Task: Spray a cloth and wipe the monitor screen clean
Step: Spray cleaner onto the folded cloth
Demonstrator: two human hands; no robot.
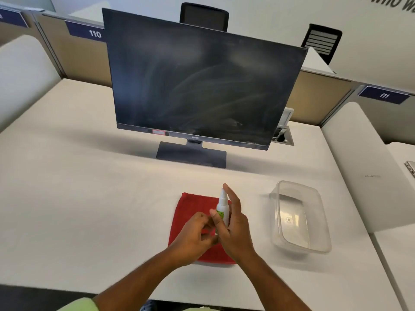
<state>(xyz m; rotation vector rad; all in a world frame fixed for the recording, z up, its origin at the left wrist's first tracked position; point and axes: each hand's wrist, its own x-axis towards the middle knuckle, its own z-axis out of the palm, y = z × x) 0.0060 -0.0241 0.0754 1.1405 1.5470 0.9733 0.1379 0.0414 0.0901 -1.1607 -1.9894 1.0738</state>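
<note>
A dark monitor [202, 86] with a smeared, dusty screen stands on its base at the middle of the white desk [78, 187]. In front of it a red cloth [193, 207] lies flat on the desk. Above the cloth my right hand [235, 230] holds a small white spray bottle [223, 206] with a green label upright, thumb across its body and forefinger by the nozzle. My left hand [193, 236] is curled close against the bottle's lower part; whether it grips anything is hidden.
A clear plastic tub [301, 243] stands to the right of the cloth. A cable port [283, 135] sits behind the monitor's right corner. Desk partitions numbered 110 [94, 33] and 111 [384, 95] and two black chairs [204, 16] line the back.
</note>
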